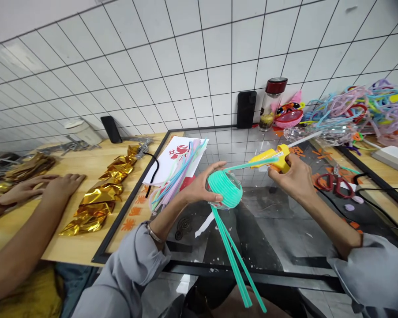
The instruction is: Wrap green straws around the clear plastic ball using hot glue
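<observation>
My left hand [204, 187] is closed around a small round clear form wrapped in rows of turquoise pipe cleaner [230, 191]. Several loose turquoise pipe cleaners [234, 260] hang down below it toward my lap. One more strand [242, 166] runs from the top of the form to the right, along the glue gun. My right hand [293, 172] grips a yellow hot glue gun [270, 158], its nozzle pointing left toward the form and a white glue stick [305, 139] sticking out behind. Whether my right fingers also pinch the strand, I cannot tell.
On the left, another person's hands [50, 187] rest beside crumpled gold foil [99, 194]. Pastel pipe cleaners [179, 174] lie on white paper [159, 165]. Red-handled scissors [334, 182] and cords lie right. A glass bottle [270, 106], a phone [246, 109] and tangled pipe cleaners [361, 106] stand behind.
</observation>
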A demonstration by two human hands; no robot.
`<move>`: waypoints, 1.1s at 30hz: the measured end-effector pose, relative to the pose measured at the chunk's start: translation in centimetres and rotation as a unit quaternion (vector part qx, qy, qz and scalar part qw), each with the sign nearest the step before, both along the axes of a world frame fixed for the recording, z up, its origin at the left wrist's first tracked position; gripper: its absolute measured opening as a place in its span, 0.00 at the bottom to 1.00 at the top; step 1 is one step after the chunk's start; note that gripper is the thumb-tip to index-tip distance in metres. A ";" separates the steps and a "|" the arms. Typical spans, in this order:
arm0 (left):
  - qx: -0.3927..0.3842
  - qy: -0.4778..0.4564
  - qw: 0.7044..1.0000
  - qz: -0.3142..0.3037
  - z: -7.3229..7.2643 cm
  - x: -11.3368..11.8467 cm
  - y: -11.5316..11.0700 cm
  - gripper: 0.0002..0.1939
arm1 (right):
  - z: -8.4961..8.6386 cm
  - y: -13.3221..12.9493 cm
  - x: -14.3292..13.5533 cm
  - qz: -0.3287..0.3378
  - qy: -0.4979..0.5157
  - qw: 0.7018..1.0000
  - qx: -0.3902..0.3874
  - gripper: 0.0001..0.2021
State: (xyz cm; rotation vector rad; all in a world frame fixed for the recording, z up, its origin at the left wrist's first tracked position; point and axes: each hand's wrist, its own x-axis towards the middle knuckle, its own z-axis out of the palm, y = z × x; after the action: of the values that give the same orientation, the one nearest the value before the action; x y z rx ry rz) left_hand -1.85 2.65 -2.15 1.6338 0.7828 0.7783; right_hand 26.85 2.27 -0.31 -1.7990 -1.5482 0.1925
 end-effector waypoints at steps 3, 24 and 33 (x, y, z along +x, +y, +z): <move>0.005 -0.006 1.000 -0.010 -0.2 -0.1 0.1 0.59 | 0.0 -0.7 -0.6 0.038 0.029 0.998 0.037 0.12; -0.013 -0.061 0.997 -0.044 0.3 0.0 -0.4 0.44 | -1.0 -2.2 -2.2 0.082 0.022 0.985 0.151 0.11; 0.005 -0.047 0.998 -0.046 0.1 -0.2 -0.4 0.42 | -1.3 -2.3 -2.1 0.098 0.023 0.984 0.147 0.13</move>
State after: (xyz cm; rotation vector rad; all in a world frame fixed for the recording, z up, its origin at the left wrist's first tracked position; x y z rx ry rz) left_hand -2.01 2.20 -2.04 1.6189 0.6322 0.7892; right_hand 24.76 -0.04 -1.58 -1.4050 -1.6280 0.0915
